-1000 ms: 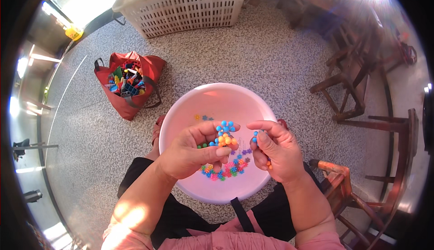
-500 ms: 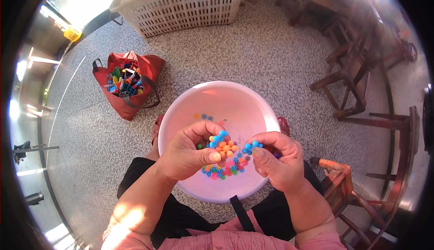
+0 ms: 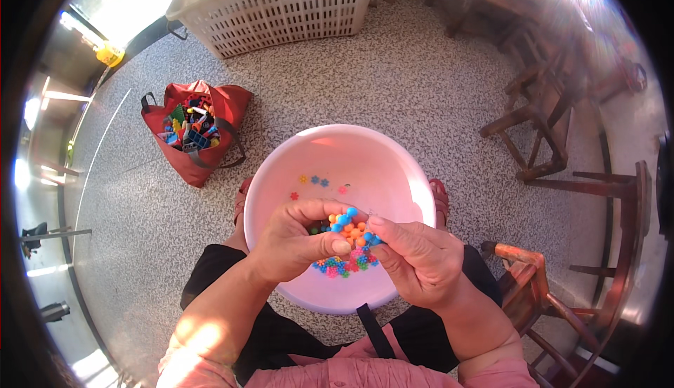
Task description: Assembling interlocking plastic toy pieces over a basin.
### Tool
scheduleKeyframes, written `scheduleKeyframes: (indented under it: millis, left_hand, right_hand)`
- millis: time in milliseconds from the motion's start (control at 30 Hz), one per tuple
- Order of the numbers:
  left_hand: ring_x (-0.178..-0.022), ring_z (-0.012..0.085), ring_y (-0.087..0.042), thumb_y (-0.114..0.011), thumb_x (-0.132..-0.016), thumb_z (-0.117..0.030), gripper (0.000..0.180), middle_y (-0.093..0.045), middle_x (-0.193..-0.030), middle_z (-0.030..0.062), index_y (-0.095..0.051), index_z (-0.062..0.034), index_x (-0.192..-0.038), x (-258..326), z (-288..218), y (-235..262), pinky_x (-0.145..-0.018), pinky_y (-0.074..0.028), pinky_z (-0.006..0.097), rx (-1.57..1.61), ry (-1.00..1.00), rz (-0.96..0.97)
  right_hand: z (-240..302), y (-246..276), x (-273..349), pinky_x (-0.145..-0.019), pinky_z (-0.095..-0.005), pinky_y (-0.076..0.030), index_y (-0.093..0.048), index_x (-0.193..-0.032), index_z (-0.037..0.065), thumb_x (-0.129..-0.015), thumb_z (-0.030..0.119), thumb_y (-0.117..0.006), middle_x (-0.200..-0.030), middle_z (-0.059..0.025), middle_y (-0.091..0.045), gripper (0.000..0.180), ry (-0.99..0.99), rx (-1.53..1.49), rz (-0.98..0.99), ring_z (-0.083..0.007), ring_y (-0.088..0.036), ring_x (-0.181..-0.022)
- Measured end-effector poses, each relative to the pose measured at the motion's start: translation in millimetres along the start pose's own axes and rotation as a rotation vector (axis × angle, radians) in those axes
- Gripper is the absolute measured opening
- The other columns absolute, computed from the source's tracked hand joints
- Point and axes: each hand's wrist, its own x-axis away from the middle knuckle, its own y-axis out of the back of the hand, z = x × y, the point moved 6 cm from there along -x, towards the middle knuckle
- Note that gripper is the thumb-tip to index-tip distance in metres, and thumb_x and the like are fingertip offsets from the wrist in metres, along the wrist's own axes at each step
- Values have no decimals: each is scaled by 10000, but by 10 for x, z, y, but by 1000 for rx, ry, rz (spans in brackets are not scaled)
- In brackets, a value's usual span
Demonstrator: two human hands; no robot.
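Fingers point(image 3: 330, 246) of our left hand point(image 3: 295, 244) were curled tight around a cluster of small blue and orange flower-shaped plastic pieces point(image 3: 345, 223), while our right hand point(image 3: 418, 258) pinched a blue piece at the cluster's right edge between thumb and forefinger. We held both hands touching over the near half of a pink plastic basin point(image 3: 393, 170), which sat on the speckled floor point(image 3: 421, 86) between our knees. A heap of mixed coloured pieces point(image 3: 344, 265) lay on the basin's bottom just below our hands, and we saw a few loose ones point(image 3: 314, 180) scattered farther up. A red bag point(image 3: 184, 165) stuffed with bright building blocks stood open on the floor to our left, well apart from the basin. A white lattice laundry basket point(image 3: 281, 9) stood beyond it, and dark wooden chairs point(image 3: 540, 114) lined our right.
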Motion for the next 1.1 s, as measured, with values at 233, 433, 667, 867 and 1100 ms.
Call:
scheduleKeyframes:
  millis: [233,433,667,867,1100]
  left_hand:
    - [-812,135,-597,-695,-736,-71,321,-633,-905,84,-594,13,-1028,-11,74,33,-720,-504,260,90,39,-23]
    - [-776,132,-596,-681,-745,-47,291,-630,-886,81,-599,13,-1018,0,83,74,-695,-510,258,35,70,-98]
    - [-773,124,-597,-694,-729,-38,304,-629,-884,77,-600,13,-1013,-21,108,98,-694,-516,246,43,41,-93]
    - [-781,116,-594,-703,-725,-53,313,-622,-893,65,-601,2,-1015,-41,49,84,-694,-520,247,-66,1,-126]
    - [-678,113,-536,-678,-765,-152,339,-559,-854,55,-538,-36,-1052,-71,47,-13,-584,-460,250,180,61,-27]
  right_hand:
    - [18,-15,-6,-513,-287,-483,-574,-1077,-22,-708,-41,-654,-778,-129,-613,378,77,77,-15,-212,-598,-582]
    - [20,-75,-4,-516,-285,-481,-572,-1077,-24,-701,-30,-662,-742,-110,-613,387,94,107,-24,-203,-593,-577]
    - [-49,-91,26,-521,-284,-481,-575,-1082,-11,-696,-27,-664,-730,-114,-614,396,49,92,-17,-211,-602,-590]
    - [-68,-62,12,-531,-268,-478,-577,-1076,-10,-710,-16,-663,-763,-134,-617,376,17,70,-13,-211,-614,-607]
    - [-580,-85,275,-634,-277,-499,-492,-1116,-14,-808,11,-560,-871,-83,-579,317,-856,-1181,-144,-177,-593,-701]
